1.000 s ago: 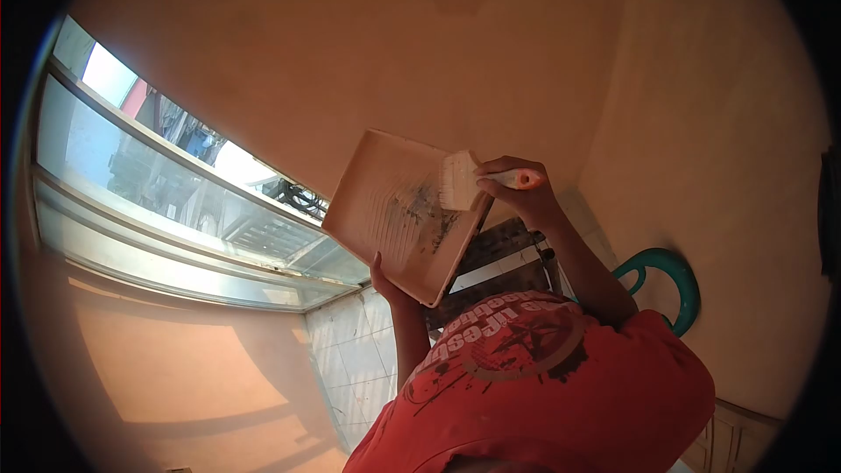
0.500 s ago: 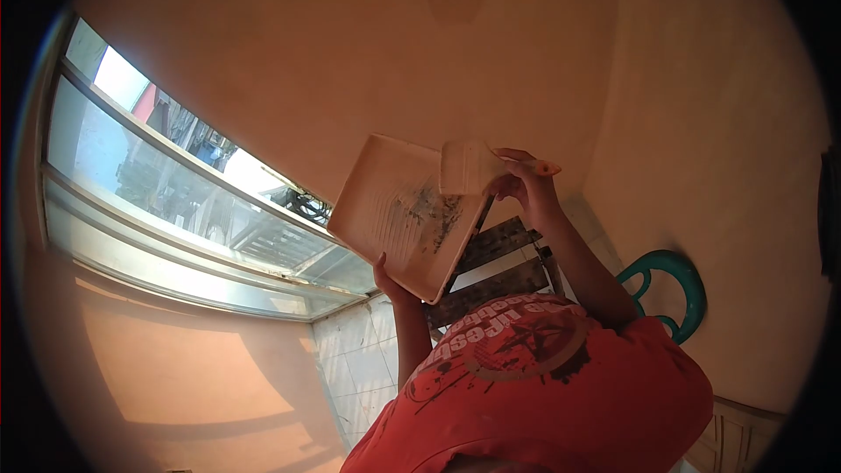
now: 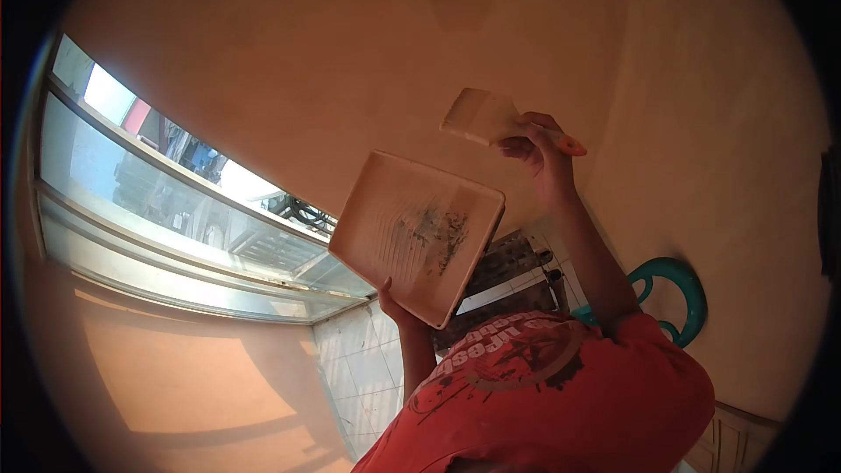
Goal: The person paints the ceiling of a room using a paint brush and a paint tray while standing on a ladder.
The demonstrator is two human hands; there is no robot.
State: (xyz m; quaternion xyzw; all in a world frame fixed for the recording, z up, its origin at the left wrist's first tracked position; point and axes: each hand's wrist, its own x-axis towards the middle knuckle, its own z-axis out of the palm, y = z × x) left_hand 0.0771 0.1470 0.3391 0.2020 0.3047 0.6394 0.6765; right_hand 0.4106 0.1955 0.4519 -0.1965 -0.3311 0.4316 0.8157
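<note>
1. Paint tray [image 3: 412,232]: a shallow, cream-coloured rectangle held up in the air in front of the chest and tilted so its ribbed inside faces the wearer. Dark smears sit near its middle. The tilt probably keeps the working face within the brush's reach.
2. Left hand [image 3: 392,296]: under the tray's lower corner, with its grip closed on that edge. The thumb shows and the fingers are hidden behind the tray.
3. Flat paintbrush [image 3: 477,116]: above the tray's upper edge and clear of it. The pale bristles point away from the hand towards the peach wall [image 3: 333,52], and whether they touch it cannot be told.
4. Right hand [image 3: 545,151]: raised, with its grip clamped on the brush handle, probably to bring the bristles to the wall.
5. Surroundings:
   - a window [image 3: 175,201] along the wall's lower edge
   - a tiled floor [image 3: 350,359]
   - a dark stepladder [image 3: 512,267] behind the tray
   - a green plastic chair [image 3: 674,285]
   - the wearer's red shirt [image 3: 543,394]
</note>
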